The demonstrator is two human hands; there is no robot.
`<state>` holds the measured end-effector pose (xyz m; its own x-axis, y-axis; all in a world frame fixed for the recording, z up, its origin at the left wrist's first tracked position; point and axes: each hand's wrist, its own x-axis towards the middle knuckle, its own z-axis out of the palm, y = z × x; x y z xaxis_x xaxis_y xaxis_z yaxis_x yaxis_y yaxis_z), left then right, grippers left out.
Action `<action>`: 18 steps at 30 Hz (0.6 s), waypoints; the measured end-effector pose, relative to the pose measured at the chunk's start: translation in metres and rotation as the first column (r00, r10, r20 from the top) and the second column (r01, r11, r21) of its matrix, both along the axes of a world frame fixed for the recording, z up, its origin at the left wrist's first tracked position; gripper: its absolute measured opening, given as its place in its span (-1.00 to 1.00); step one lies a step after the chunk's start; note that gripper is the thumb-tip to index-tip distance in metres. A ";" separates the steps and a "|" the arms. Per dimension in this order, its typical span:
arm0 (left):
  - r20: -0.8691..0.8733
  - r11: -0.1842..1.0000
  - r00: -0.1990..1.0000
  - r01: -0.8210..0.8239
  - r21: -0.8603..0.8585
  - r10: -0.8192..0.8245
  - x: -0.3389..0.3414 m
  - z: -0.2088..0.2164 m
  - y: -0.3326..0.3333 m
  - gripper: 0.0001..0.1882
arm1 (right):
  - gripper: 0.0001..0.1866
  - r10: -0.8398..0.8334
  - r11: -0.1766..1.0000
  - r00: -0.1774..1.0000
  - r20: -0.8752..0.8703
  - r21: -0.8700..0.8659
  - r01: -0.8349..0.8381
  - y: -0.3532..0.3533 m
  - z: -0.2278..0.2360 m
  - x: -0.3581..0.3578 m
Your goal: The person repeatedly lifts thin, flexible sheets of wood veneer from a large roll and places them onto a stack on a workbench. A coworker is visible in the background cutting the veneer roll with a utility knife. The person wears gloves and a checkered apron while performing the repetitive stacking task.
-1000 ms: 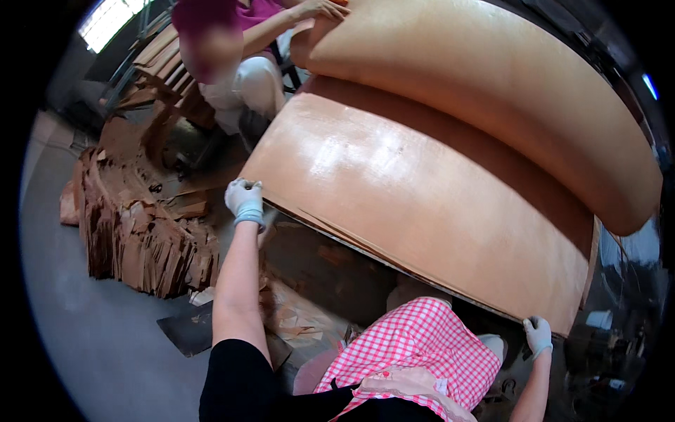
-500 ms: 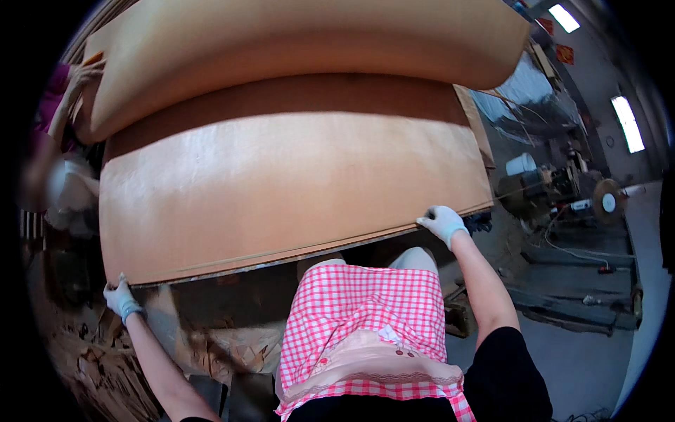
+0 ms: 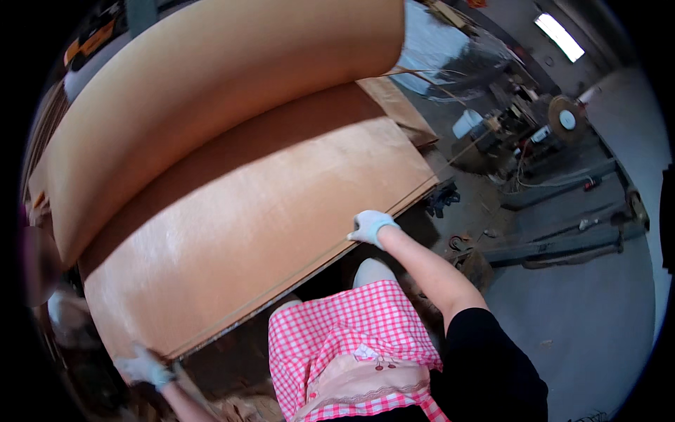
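A large tan wood veneer sheet (image 3: 267,218) lies on a stack with its near edge facing me. Its far part, or another sheet above it, curls up in a broad roll (image 3: 232,91) that shades the surface below. My right hand (image 3: 373,228), in a white glove, pinches the near edge right of the middle, thumb on top. At the near left corner is my left hand (image 3: 144,367), also gloved; it is slightly blurred, its fingers closed around the corner. The layered edges (image 3: 281,285) run between both hands.
Another person's hand (image 3: 39,211) is at the roll's left end. To the right stand a white bucket (image 3: 467,124), a machine with a round disc (image 3: 564,116) and a metal frame (image 3: 562,246) on the floor. Plastic sheeting (image 3: 436,53) covers something behind.
My view has turned, so the stack now slants up to the right. My right hand sits farther left along the edge. The other person's hand has moved down with the curled sheet.
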<state>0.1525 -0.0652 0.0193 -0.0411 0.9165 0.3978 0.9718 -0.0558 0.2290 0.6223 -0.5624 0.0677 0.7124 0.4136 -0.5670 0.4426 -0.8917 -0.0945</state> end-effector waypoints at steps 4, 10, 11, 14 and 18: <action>0.055 0.672 0.705 0.693 -0.261 -0.707 0.194 -0.002 -0.210 -0.21 | -0.49 -0.033 0.999 0.999 -0.027 0.017 0.034 -0.008 0.001 0.000; 0.108 0.281 0.342 0.886 -0.369 -0.934 0.317 0.016 -0.348 0.02 | -0.52 -0.032 0.996 0.997 -0.066 0.075 0.037 -0.005 0.010 -0.002; 0.119 0.280 0.347 0.880 -0.384 -0.930 0.321 0.015 -0.351 0.03 | -0.52 -0.028 0.996 0.997 -0.071 0.084 0.034 -0.008 0.007 -0.001; 0.129 0.292 0.372 0.864 -0.409 -0.919 0.319 0.009 -0.348 0.08 | -0.61 -0.011 0.972 0.986 -0.164 0.230 0.049 -0.025 -0.003 0.011; 0.128 0.322 0.415 0.836 -0.444 -0.901 0.318 0.012 -0.345 0.09 | -0.66 0.005 0.964 0.982 -0.188 0.262 0.045 -0.091 0.007 0.066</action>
<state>0.4707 -0.4104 0.0312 0.8919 0.4483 -0.0594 0.4389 -0.8265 0.3525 0.6884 -0.6529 0.0748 0.6148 0.5530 -0.5623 0.3771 -0.8323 -0.4062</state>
